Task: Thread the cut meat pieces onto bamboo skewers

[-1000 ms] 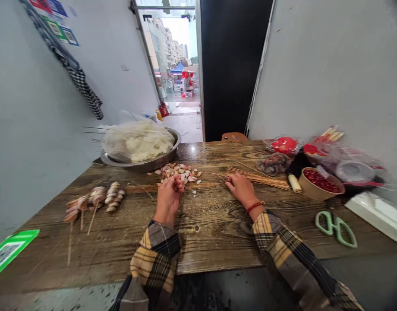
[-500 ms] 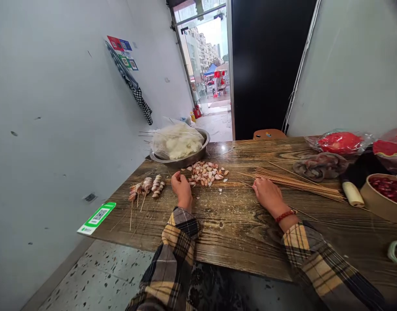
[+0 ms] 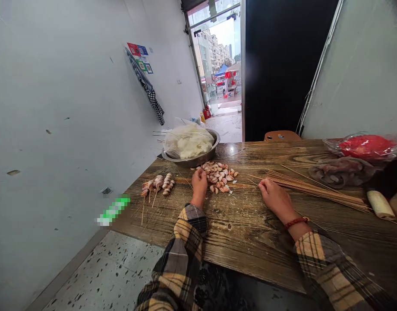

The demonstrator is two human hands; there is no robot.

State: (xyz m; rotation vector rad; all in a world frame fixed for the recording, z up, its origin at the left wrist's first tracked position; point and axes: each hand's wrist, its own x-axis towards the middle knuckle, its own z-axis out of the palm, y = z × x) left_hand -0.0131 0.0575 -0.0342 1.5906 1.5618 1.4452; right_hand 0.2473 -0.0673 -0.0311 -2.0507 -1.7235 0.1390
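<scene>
At the left edge of a pile of unpeeled garlic cloves [image 3: 220, 173], my left hand [image 3: 199, 186] has its fingers curled together; what they hold, if anything, is hidden. My right hand [image 3: 276, 198] is closed on a thin wooden skewer [image 3: 316, 225], whose two ends show on either side of the hand. A bundle of bamboo skewers [image 3: 321, 190] lies just beyond that hand. Left of my left hand, several skewers threaded with garlic cloves [image 3: 168, 184] rest side by side on the wooden table [image 3: 231, 246].
Behind the garlic stands a metal basin [image 3: 217, 140] holding a plastic bag of something pale [image 3: 192, 144]. On the right are a red item in clear plastic [image 3: 367, 147], a greyish crumpled bag [image 3: 344, 170] and a pale cylinder [image 3: 380, 205]. A wall [image 3: 56, 172] runs along the left.
The view has turned, so the scene sits differently in it. My left hand has come closer to the garlic pile, at its left edge. My right hand stays near the skewer bundle.
</scene>
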